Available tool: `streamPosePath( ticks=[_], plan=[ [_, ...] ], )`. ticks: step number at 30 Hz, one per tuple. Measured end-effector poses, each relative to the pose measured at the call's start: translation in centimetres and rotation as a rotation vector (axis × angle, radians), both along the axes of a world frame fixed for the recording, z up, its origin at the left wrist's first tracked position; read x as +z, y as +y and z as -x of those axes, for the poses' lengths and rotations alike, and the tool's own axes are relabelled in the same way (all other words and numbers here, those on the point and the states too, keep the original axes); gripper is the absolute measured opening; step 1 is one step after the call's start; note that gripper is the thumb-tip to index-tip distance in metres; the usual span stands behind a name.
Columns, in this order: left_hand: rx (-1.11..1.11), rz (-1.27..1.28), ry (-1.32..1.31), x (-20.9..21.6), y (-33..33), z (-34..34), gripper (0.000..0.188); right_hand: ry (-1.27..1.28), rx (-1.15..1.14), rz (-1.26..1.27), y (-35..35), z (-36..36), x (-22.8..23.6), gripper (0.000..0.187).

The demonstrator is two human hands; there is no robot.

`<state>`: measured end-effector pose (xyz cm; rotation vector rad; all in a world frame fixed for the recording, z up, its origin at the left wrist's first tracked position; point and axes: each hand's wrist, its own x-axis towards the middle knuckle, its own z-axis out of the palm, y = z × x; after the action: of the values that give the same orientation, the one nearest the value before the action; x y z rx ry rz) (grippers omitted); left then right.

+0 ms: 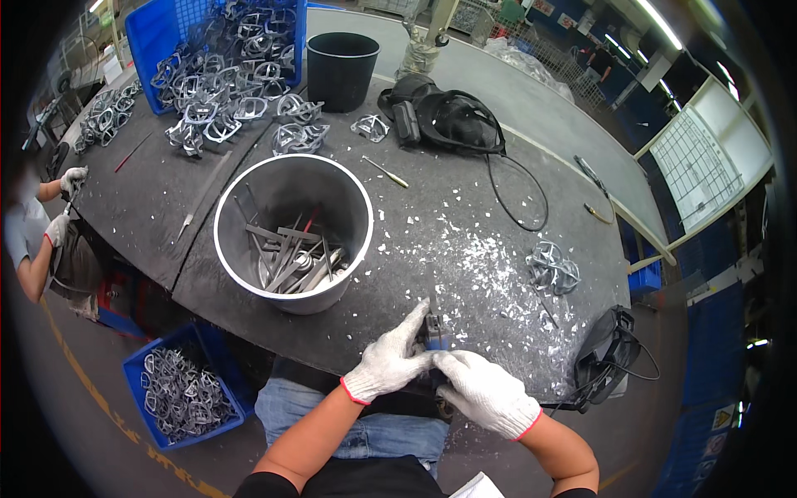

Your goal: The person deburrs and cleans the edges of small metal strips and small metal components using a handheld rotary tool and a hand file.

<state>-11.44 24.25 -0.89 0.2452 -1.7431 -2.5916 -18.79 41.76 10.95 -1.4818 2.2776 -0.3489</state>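
Note:
Both my hands wear white knit gloves with red cuffs and meet over the near edge of the dark worktable (398, 249). Between them is a dark hand tool (433, 325) with a blue part and a thin bar pointing away from me. My left hand (388, 358) grips its left side, the upper fingers stretched along it. Closed round the lower end is my right hand (481, 388), which hides most of the handle. White chips (490, 274) are scattered just beyond the tool. A grey metal frame piece (552, 267) lies to the right.
A grey bucket (365, 203) of files and tools stands left of my hands. Farther back are a black bucket (340, 79), a blue crate (149, 58) spilling frame pieces, and black headgear (452, 120). A blue bin (237, 373) sits below. Another gloved person works at far left.

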Motion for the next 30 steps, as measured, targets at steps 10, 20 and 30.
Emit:
streamPosePath(
  ticks=[10, 20, 30],
  plan=[
    [-0.066, -0.042, 0.152, 0.2, -0.6, -0.6, 0.081, 0.184, 0.164, 0.018, -0.1, 0.4, -0.4, 0.039],
    [0.012, -0.098, 0.135, 0.2, 0.0, -0.1, 0.075, 0.387, 0.384, 0.164, -2.6, 0.4, 1.3, 0.033],
    [-0.050, -0.195, 0.069, 1.0, -0.6, -1.2, 0.076, 0.361, -0.084, 0.255, -9.1, 4.6, 4.5, 0.021]
  ],
)
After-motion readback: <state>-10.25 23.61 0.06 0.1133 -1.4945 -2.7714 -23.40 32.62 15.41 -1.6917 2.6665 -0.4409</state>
